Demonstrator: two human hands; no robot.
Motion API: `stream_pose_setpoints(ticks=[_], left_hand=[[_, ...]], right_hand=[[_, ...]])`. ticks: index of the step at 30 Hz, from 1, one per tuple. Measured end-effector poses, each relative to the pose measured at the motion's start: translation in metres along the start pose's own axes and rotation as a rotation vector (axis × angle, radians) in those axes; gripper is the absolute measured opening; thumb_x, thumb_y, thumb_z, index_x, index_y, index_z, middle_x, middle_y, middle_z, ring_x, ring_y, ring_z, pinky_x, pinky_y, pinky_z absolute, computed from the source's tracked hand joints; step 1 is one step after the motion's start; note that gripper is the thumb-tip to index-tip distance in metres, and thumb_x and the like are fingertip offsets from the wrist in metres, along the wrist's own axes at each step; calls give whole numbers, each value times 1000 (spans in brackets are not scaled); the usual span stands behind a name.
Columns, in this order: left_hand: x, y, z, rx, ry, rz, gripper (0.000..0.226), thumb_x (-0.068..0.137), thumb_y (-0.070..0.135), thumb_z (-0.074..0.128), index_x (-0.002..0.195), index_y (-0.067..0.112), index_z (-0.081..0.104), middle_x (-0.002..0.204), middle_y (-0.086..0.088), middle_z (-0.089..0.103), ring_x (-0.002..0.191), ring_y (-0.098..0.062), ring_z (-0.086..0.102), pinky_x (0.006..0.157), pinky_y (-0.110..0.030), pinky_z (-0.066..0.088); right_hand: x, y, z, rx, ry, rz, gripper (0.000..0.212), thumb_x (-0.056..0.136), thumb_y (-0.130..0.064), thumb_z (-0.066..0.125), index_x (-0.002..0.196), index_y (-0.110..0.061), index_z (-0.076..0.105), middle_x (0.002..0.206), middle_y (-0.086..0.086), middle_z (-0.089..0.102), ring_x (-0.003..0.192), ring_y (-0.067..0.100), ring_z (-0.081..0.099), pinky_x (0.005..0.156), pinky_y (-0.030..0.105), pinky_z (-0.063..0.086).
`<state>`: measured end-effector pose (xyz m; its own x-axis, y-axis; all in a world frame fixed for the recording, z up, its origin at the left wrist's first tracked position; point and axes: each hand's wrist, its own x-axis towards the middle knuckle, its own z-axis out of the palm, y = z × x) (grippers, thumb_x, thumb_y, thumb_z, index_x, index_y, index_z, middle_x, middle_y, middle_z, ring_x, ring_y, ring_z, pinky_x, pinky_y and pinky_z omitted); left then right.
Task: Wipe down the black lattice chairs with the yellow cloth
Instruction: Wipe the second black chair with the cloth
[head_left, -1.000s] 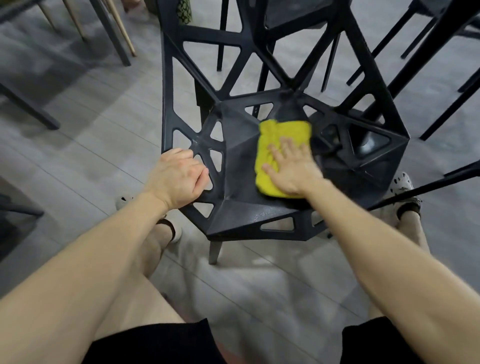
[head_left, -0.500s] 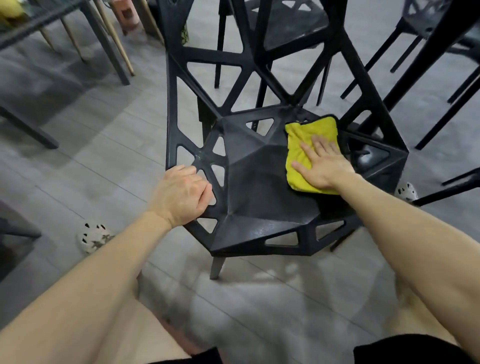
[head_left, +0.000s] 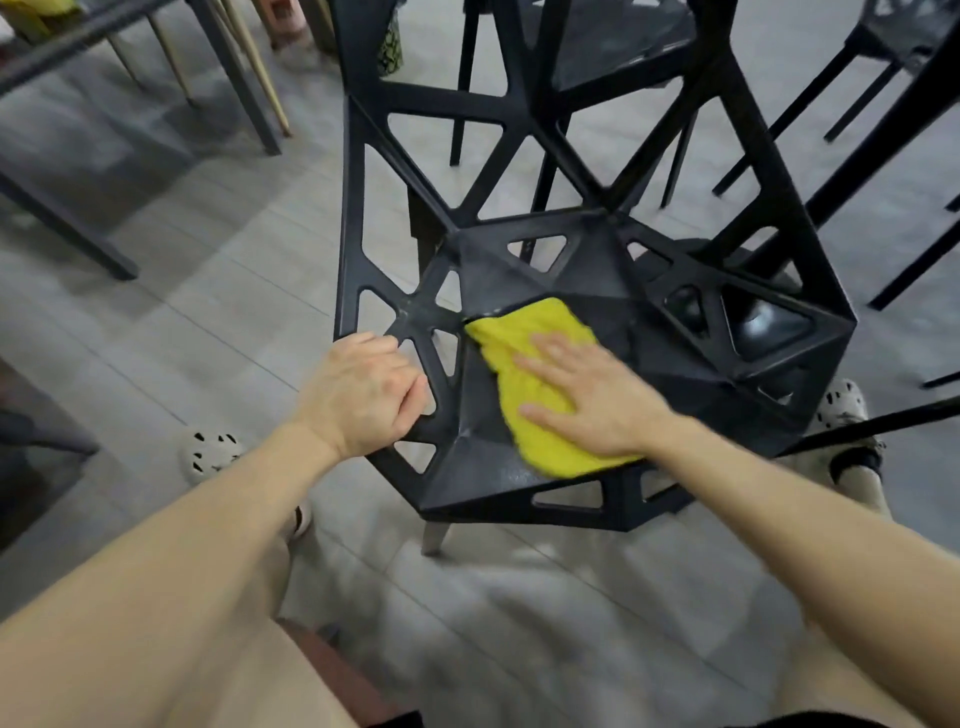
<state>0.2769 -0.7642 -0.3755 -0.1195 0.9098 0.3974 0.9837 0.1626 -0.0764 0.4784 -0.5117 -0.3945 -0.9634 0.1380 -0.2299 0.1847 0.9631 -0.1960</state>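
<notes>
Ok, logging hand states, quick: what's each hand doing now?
Left hand: grips the side frame of the black lattice plastic chair.
Right hand: open, pressing the yellow textured cloth flat.

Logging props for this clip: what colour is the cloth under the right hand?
Yellow, plain; the cloth shows best in the head view, under the right hand.

Seat (head_left: 670, 358) open rightward, backrest lattice (head_left: 441, 101) behind

Grey plank floor (head_left: 218, 291); a pale perforated clog (head_left: 210, 457) left, another clog (head_left: 844, 405) right; wooden legs (head_left: 261, 78) beside a dark metal leg (head_left: 235, 78)
</notes>
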Motion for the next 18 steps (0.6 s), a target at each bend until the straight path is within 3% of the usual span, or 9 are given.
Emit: stream_pose_setpoints(ticks=[4, 6, 12, 15, 18], left_hand=[[0, 2, 1, 25, -7, -1, 46, 101, 20, 53, 55, 14, 54, 54, -4, 51, 59, -31, 44, 62, -40, 36], [2, 1, 3, 26, -25, -9, 47, 101, 21, 52, 55, 15, 52, 53, -4, 51, 59, -31, 44, 62, -41, 37], [4, 2, -2, 43, -61, -1, 45, 101, 23, 52, 57, 17, 51, 56, -4, 53, 61, -32, 48, 63, -41, 42], [4, 0, -3, 35, -63, 9, 44, 101, 22, 52, 57, 17, 52, 58, -3, 54, 61, -31, 48, 64, -41, 42], [4, 2, -3, 35, -34, 14, 44, 101, 21, 54, 58, 17, 53, 58, -3, 54, 61, -30, 48, 64, -40, 41]], right_hand=[[46, 103, -22, -125, 72, 414, 96, 89, -88, 1, 169, -36, 8, 178, -3, -5, 163, 16, -8, 131, 48, -8], [87, 106, -23, -139, 139, 492, 89, 96, -79, 6, 170, -30, 5, 178, 0, -6, 163, 18, -11, 129, 52, -12], [190, -37, -15, 60, 175, 174, 72, 106, -53, 23, 169, -18, 17, 177, 8, 14, 164, 24, 7, 131, 50, 1], [175, 2, -16, 36, 179, 103, 74, 104, -64, 21, 168, -26, 21, 176, 4, 16, 164, 22, 7, 132, 48, 5], [133, 92, -26, -56, 213, 316, 75, 104, -68, 19, 167, -29, 22, 177, 1, 14, 164, 20, 5, 132, 47, 2]])
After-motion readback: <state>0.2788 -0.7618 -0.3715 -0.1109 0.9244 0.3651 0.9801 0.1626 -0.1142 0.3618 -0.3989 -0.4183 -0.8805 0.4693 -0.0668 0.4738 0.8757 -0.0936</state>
